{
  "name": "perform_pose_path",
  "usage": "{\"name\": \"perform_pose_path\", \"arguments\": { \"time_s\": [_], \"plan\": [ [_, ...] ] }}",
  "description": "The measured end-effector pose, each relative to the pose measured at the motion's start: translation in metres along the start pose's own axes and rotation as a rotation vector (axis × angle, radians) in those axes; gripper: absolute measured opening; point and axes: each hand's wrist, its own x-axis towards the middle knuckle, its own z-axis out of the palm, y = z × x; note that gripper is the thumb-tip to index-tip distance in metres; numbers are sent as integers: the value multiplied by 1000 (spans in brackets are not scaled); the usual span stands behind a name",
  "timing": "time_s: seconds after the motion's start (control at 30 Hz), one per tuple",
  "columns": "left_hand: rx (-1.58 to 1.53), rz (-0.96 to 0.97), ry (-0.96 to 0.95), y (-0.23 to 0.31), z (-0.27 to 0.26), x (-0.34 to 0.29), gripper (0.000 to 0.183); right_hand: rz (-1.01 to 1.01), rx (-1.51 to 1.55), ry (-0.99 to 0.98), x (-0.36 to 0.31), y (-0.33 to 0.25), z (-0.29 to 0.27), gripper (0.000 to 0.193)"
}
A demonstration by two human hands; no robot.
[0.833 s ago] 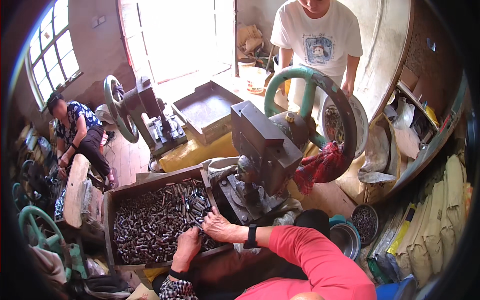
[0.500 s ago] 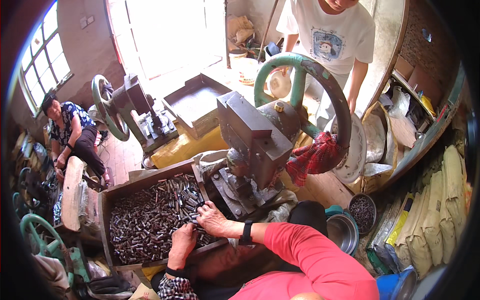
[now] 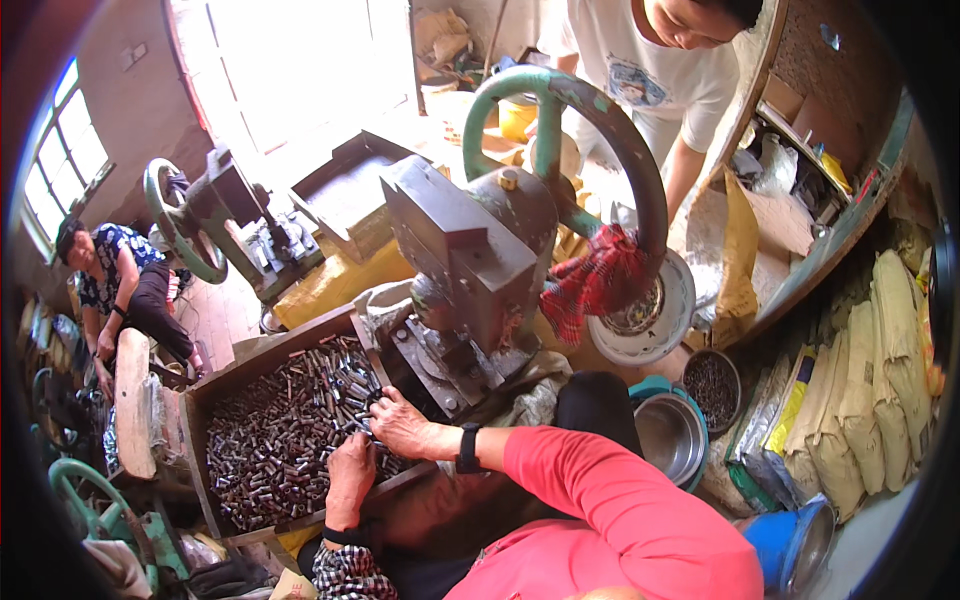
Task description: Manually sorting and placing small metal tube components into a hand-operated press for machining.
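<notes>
A wooden tray (image 3: 196, 455) in front of me is heaped with small dark metal tubes (image 3: 285, 440). My left hand (image 3: 350, 472) is over the tray's near right part, its fingers curled closed at the pile. Just right of it, my right hand (image 3: 402, 424) reaches over the tray's edge, fingers bent and pressed together. What either hand pinches, if anything, is too small to make out. The two hands are close together but apart. Beyond them stands a hand press (image 3: 470, 240) with a green handwheel (image 3: 548, 130), a red checked cloth (image 3: 598, 275) tied on its rim.
A co-worker in a white shirt (image 3: 650, 70) bends behind the press by a white basin (image 3: 668, 325). Another person (image 3: 125, 270) sits at far left. A metal bowl (image 3: 672, 440), a bowl of small parts (image 3: 712, 388) and stacked sacks (image 3: 850, 400) stand at right.
The whole view has shifted slightly. The co-worker has bent lower, and the white basin now lies flatter, showing something inside. My hands stay at the same part of the tray, fingers closed.
</notes>
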Motion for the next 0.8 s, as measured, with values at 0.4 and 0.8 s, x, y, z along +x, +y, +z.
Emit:
{"name": "perform_pose_path", "arguments": {
  "time_s": [0.4,0.8],
  "plan": [
    [-47,-72,138,-3,-4,-5,16,-74,79,127,3,9,-1,8],
    [-616,-221,272,-16,-18,-10,21,438,1016,-24,4,23,-28,15]
  ]
}}
